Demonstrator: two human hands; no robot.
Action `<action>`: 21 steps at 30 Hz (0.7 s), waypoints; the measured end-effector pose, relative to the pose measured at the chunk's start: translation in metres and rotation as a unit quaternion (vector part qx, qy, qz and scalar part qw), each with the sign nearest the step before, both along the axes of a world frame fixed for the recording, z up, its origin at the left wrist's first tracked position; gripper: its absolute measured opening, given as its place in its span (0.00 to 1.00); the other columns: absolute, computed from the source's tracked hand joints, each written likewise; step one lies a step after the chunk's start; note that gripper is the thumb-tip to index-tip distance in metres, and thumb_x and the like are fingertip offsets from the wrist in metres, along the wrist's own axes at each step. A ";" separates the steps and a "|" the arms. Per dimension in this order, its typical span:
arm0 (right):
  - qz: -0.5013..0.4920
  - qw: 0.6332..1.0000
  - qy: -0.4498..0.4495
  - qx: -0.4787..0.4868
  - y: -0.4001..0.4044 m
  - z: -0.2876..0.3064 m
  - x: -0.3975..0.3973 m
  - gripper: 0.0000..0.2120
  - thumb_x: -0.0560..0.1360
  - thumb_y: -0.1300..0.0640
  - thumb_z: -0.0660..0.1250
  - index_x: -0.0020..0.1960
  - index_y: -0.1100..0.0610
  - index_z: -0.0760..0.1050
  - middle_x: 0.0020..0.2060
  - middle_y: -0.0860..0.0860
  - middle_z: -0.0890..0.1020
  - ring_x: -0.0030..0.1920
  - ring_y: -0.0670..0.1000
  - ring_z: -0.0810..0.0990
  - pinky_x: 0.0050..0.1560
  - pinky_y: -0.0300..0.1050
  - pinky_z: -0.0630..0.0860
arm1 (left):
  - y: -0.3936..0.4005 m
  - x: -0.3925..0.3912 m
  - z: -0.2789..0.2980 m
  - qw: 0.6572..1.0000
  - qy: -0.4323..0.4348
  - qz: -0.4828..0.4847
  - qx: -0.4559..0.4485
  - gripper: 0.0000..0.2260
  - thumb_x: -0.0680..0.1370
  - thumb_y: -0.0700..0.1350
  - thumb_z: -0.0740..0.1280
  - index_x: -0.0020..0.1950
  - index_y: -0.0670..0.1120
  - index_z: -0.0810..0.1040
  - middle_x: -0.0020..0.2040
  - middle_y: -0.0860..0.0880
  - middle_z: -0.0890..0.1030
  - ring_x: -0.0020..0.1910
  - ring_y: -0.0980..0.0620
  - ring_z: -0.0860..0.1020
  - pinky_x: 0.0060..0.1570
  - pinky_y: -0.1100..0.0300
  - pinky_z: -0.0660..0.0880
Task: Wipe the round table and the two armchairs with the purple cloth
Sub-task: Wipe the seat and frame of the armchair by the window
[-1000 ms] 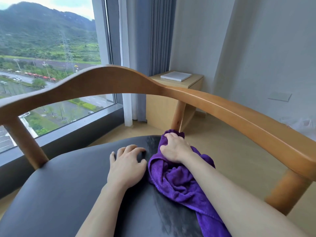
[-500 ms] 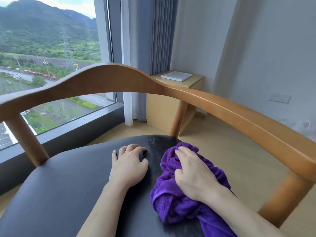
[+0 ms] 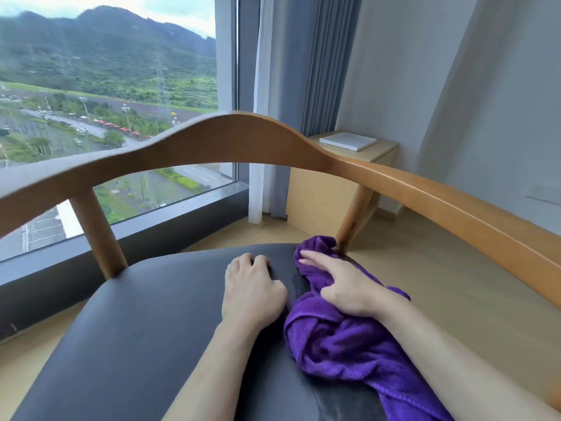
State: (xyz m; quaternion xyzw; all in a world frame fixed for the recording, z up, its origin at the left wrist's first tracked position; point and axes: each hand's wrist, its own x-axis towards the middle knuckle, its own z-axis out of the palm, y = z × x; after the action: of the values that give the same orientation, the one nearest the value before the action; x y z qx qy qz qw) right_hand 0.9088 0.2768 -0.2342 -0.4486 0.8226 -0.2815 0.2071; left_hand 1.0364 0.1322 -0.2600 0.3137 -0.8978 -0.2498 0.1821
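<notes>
- Purple cloth lies bunched on the armchair's black seat at 4 o'clock; right hand grips it, forefinger stretched out.
- Left hand rests on the seat, fingers curled, holding nothing.
- Risk: cloth snagging on the back post at 1 o'clock, or its tail slipping off the seat edge.
- Curved wooden backrest limits reach; side cabinet stands behind.

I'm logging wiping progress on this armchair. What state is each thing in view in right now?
purple cloth: bunched, lying on the seat's right side.
right hand: on the cloth, fingers extended, thumb tucked into a fold.
left hand: resting on the seat, fingers curled, holding nothing.
seat: dark, with damp streaks beside the cloth.
curtain: drawn aside to the corner.
</notes>
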 end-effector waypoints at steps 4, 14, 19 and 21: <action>0.017 0.996 -0.031 -0.083 0.027 -0.009 0.013 0.37 0.60 0.66 0.54 0.66 0.47 0.78 0.58 0.38 0.84 0.64 0.36 0.78 0.68 0.34 0.70 | 0.002 0.001 -0.001 1.000 -0.002 -0.003 -0.007 0.16 0.75 0.44 0.58 0.63 0.48 0.73 0.65 0.48 0.70 0.68 0.47 0.63 0.72 0.55 0.58; -0.088 0.994 0.052 0.043 -0.084 -0.003 -0.030 0.34 0.71 0.62 0.62 0.78 0.52 0.64 0.74 0.53 0.71 0.75 0.58 0.67 0.75 0.51 0.62 | -0.003 0.000 -0.001 1.000 0.018 0.022 -0.009 0.15 0.73 0.44 0.59 0.58 0.48 0.76 0.61 0.49 0.74 0.65 0.48 0.67 0.69 0.56 0.61; -0.049 0.998 0.037 0.018 -0.062 -0.008 -0.028 0.33 0.71 0.67 0.61 0.74 0.48 0.72 0.71 0.49 0.75 0.72 0.51 0.71 0.72 0.42 0.65 | -0.004 0.000 -0.001 0.999 0.024 0.032 -0.002 0.16 0.73 0.42 0.59 0.60 0.48 0.77 0.62 0.49 0.74 0.65 0.48 0.67 0.69 0.57 0.62; -0.011 1.000 0.026 -0.001 -0.038 -0.006 -0.014 0.34 0.69 0.68 0.59 0.71 0.46 0.76 0.70 0.44 0.76 0.71 0.45 0.71 0.72 0.37 0.63 | -0.003 0.001 0.001 0.999 0.023 0.034 0.001 0.17 0.73 0.42 0.59 0.61 0.48 0.77 0.63 0.49 0.75 0.66 0.48 0.67 0.69 0.57 0.62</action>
State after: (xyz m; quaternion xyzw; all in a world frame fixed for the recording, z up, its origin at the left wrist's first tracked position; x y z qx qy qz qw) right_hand 0.8951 0.2386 -0.2401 -0.4468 0.8323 -0.2729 0.1822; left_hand 1.0371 0.1296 -0.2591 0.3387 -0.8816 -0.2517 0.2113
